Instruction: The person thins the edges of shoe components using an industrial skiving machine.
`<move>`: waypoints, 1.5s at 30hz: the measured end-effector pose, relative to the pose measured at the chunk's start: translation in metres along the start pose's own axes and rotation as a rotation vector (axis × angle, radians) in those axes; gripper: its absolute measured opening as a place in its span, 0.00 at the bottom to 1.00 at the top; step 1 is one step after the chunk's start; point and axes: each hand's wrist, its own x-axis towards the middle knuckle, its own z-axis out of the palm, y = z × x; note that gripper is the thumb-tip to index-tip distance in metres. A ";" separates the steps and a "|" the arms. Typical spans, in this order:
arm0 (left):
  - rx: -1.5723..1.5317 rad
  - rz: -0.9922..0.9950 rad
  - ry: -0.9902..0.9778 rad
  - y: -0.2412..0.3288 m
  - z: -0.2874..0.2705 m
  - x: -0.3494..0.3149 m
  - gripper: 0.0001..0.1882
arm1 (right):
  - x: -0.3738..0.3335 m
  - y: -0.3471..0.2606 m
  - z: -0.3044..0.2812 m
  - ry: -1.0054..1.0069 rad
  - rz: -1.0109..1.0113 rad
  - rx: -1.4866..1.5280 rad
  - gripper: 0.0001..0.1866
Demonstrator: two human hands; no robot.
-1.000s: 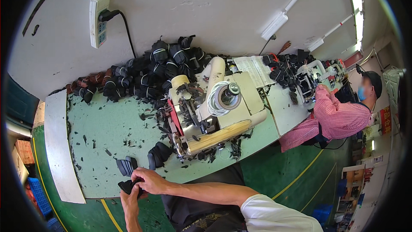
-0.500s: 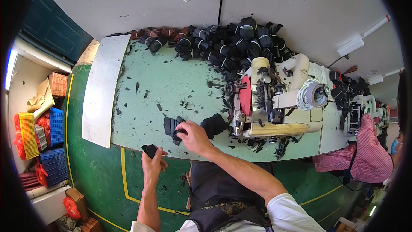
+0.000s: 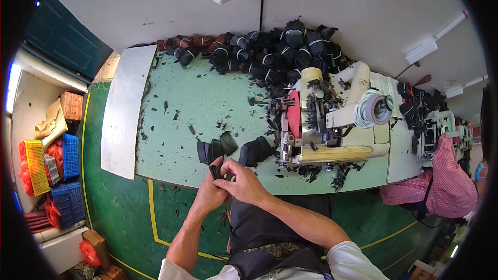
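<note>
Both my hands meet over the near edge of the pale green table (image 3: 171, 109). My left hand (image 3: 209, 193) is closed on a folded black material piece (image 3: 215, 171). The fingers of my right hand (image 3: 245, 182) are closed at the same spot, pinching dark material beside it; how many layers lie there I cannot make out. Just beyond the hands lie a small row of dark folded pieces (image 3: 206, 151) and a curved black piece (image 3: 228, 143). To their right rests another overlapping black stack (image 3: 256, 151).
A cream sewing-type machine (image 3: 337, 155) with a red guard stands right of my hands. Tied dark bundles (image 3: 270, 57) are heaped along the wall. Black scraps litter the table. A white board (image 3: 122, 114) covers its left end. A person in a checked pink top (image 3: 441, 181) sits at far right.
My right hand has left the pieces on the table and come down to my left hand, which has moved right and up. The curved black piece now stands apart beside the row.
</note>
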 end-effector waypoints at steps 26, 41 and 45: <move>0.213 0.143 -0.097 0.067 0.047 -0.041 0.19 | -0.088 -0.007 -0.088 0.003 0.217 0.615 0.07; 0.200 0.116 -0.209 0.086 0.068 -0.050 0.17 | -0.113 -0.006 -0.105 0.028 0.184 0.692 0.15; 0.226 0.128 -0.230 0.083 0.070 -0.048 0.16 | -0.116 -0.006 -0.111 -0.017 0.206 0.718 0.13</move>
